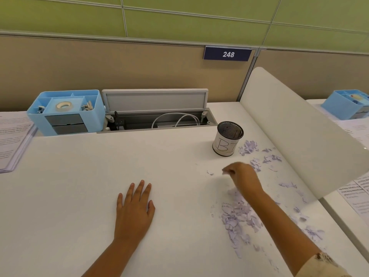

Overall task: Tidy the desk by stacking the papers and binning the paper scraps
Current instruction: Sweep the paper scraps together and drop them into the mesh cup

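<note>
Torn pale-lilac paper scraps [238, 220] lie scattered over the right part of the white desk [79, 196], with more scraps [248, 146] beside a black mesh cup labelled as the bin [227, 139]. My right hand [242, 176] hovers just below the bin, blurred, its fingertips pinching a small paper scrap. One single scrap [210, 172] lies just left of that hand. My left hand [135, 206] rests flat on the desk with fingers spread. A stack of printed papers [12, 140] sits at the far left edge.
A blue desk organiser [65, 112] stands at the back left beside an open cable hatch [157, 114]. A white curved divider [299, 124] bounds the desk on the right. Beyond it lie more papers [357, 192] and a second blue organiser [347, 103].
</note>
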`<state>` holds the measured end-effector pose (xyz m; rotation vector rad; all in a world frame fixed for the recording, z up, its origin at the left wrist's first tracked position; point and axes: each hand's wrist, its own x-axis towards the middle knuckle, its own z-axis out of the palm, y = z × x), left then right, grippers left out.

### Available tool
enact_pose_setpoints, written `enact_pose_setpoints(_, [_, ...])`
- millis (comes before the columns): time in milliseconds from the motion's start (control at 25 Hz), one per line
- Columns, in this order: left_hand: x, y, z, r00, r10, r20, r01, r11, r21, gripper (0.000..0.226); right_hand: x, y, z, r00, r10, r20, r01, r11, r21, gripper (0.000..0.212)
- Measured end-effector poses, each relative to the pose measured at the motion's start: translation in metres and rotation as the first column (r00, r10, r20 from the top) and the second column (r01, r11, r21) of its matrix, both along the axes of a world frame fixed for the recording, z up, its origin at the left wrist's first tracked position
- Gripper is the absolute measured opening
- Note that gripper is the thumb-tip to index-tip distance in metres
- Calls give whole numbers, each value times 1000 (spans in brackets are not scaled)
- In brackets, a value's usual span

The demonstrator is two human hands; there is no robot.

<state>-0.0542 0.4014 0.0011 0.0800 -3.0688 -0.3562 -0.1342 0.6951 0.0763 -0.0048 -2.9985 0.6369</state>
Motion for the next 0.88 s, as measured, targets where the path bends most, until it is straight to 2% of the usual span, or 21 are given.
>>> enact_pose_setpoints(80, [0,0,0,1000,0,-3,0,1000,3,70,-19,-3,32,988,-30,-153,24,999,-40,18])
enact_pose_setpoints(160, [0,-1,0,1000,-4,-1,4,1000,2,69,-48,-2,60,971,-96,-221,75,992,-99,18])
enact_pose_setpoints(320, [0,-1,-1,1000,-3,-4,3,1000,0,69,-98,-1,77,973,-86,-213,60,990,-127,17])
enact_pose_setpoints(400, [-1,-1,-1,1000,-2,-6,2,1000,-5,68,-109,4,70,984,-91,-151,74,991,-114,20])
enact_pose_setpoints(480, [-1,-1,-1,1000,0,-13,0,1000,-10,65,-108,8,65,989,-108,-102,89,981,-171,23])
enact_pose_setpoints(600, [-1,0,-1,1000,-2,-25,2,1000,-10,57,-93,2,59,966,-127,-225,84,978,-191,32])
enact_pose_setpoints(680, [-1,0,-1,999,-7,-34,7,1000,-15,55,-77,-14,48,961,-35,-276,-9,988,-156,34])
enact_pose_setpoints(720, [-1,0,-2,999,-11,-37,10,1000,-19,55,-69,-23,36,966,56,-253,-89,989,-121,35])
enact_pose_setpoints(800, [-1,-1,-1,999,-11,-38,10,1000,-21,54,-55,-37,4,969,227,-101,-232,972,-40,38])
enact_pose_setpoints(880, [0,0,-1,999,-9,-35,8,1000,-25,53,-41,-43,-20,961,261,89,-264,964,29,39])
